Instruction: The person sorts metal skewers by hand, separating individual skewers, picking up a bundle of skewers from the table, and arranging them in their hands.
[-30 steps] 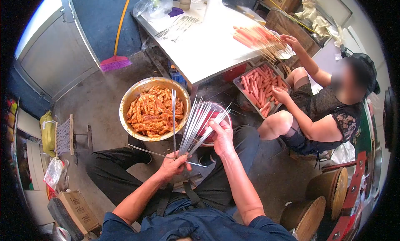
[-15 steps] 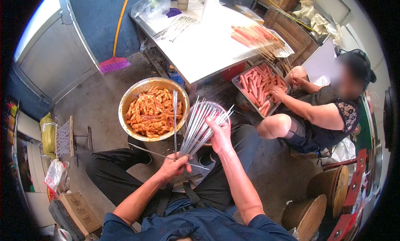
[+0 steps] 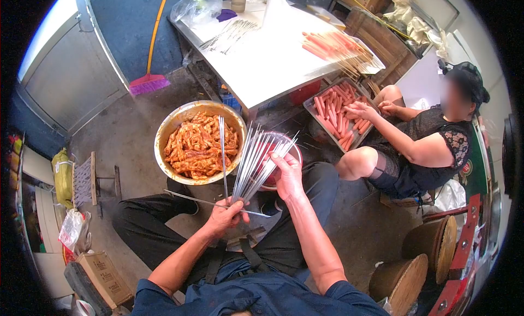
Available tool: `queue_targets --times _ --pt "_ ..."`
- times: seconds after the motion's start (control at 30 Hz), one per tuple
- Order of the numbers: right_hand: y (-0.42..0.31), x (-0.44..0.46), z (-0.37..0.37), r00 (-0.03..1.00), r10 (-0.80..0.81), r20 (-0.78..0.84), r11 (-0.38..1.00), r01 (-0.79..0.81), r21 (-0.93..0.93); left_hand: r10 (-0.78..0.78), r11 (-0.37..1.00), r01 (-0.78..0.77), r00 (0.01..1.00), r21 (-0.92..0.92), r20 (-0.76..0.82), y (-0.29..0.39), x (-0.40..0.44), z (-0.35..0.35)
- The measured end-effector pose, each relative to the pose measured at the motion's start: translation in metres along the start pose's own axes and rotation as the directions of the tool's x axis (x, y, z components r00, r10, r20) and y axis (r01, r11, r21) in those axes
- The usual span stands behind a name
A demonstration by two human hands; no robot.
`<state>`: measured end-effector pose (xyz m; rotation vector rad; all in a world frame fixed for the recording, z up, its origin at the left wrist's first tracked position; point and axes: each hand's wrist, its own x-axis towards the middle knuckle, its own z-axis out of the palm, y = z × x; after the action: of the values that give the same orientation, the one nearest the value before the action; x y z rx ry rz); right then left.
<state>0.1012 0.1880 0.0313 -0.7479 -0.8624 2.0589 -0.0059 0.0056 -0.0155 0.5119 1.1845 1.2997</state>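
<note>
A fanned bundle of thin metal skewers (image 3: 252, 171) stands in front of me, tips pointing up and away. My left hand (image 3: 225, 215) is closed round its lower end. One skewer lies crosswise in that hand, and a few stand apart at the left of the fan. My right hand (image 3: 287, 177) pinches the right side of the bundle between thumb and fingers; its fingertips are partly hidden. Just beyond the skewers on the left sits a large metal basin (image 3: 160, 147) of sauce-coated meat pieces (image 3: 199, 144). Behind the bundle, a red bowl (image 3: 292, 149) is partly covered.
A white table (image 3: 262, 70) holds more skewers (image 3: 232, 35) and skewered sausages (image 3: 333, 47). At right, a seated person (image 3: 426, 136) reaches over a tray of sausages (image 3: 333, 117). Wooden stools (image 3: 398, 283) stand lower right, a broom (image 3: 150, 84) upper left, a cardboard box (image 3: 106, 278) lower left.
The skewer bundle has shifted slightly left and spread a little, with both hands still on it. The seated person's hand has lifted from the sausages toward the tray's far side.
</note>
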Motion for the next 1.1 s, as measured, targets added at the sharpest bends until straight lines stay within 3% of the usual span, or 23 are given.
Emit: queue_targets --times 1.1 --pt "0.0012 0.0077 -0.0097 0.999 -0.039 -0.001 0.992 0.038 -0.117 -0.004 1.0 0.002 0.997 -0.027 -0.077 0.0021 -0.0013 0.0039"
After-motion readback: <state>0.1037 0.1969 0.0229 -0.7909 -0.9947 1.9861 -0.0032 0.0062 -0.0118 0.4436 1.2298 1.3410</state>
